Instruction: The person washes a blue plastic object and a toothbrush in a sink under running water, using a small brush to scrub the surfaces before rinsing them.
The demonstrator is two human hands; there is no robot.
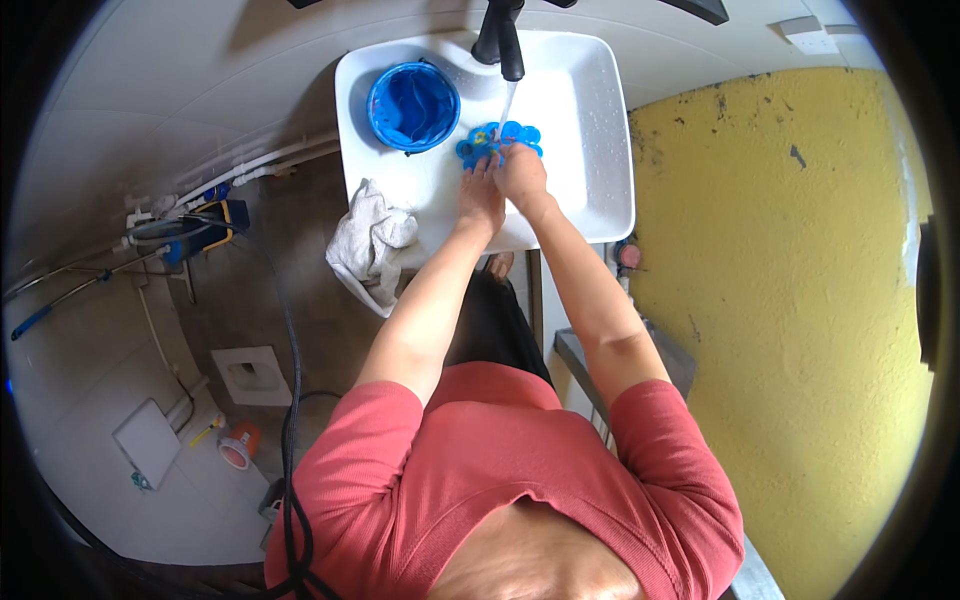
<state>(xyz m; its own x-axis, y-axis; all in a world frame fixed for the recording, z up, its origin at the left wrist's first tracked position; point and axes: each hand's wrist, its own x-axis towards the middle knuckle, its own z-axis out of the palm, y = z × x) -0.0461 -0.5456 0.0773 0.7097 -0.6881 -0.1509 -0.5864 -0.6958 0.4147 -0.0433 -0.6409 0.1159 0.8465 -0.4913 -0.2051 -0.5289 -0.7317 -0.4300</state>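
Currently both hands, left hand (482,196) and right hand (522,172), grip a blue scalloped plastic piece (498,138) (glossy, wet) under the black tap (500,40), inside the white rectangular sink (600,130).

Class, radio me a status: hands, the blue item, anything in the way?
Left hand and right hand both gripping blue paint palette under running tap. Blue bucket beside it in sink. Nothing blocking.

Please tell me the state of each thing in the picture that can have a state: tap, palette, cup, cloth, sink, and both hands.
Black tap: open, water running.
Blue flower-shaped palette: under the stream, held by both hands.
Blue cup: upright in the sink, unheld.
White cloth: crumpled, draped over the sink's front edge.
White sink: wet, droplets on the wall.
Left hand: gripping the palette.
Right hand: gripping the palette.
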